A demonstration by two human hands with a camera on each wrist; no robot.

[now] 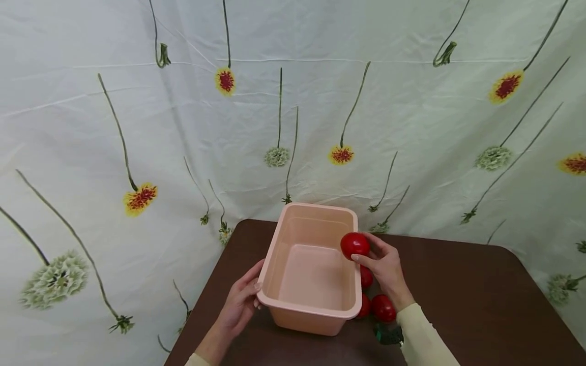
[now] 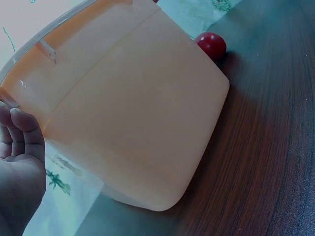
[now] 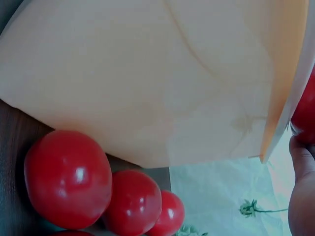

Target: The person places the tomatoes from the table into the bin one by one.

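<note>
A peach-coloured plastic tub [image 1: 316,274] stands on the table, its inside bare. My left hand [image 1: 241,300] grips the tub's near left rim, thumb above and fingers curled beneath; the left wrist view shows these fingers [image 2: 22,130] under the lip. Above the tub's right rim, my right hand [image 1: 384,264] pinches a glossy red tomato [image 1: 354,245] between thumb and fingers. Only part of that held tomato [image 3: 305,110] shows at the right wrist view's edge. Several more tomatoes [image 1: 383,308] lie on the table along the tub's right side, partly hidden by the tub and right hand.
The dark brown wooden table [image 1: 467,300] extends to the right. A small dark green and black item [image 1: 389,334] shows under the right wrist. Behind the table hangs a pale cloth [image 1: 311,112] printed with flowers.
</note>
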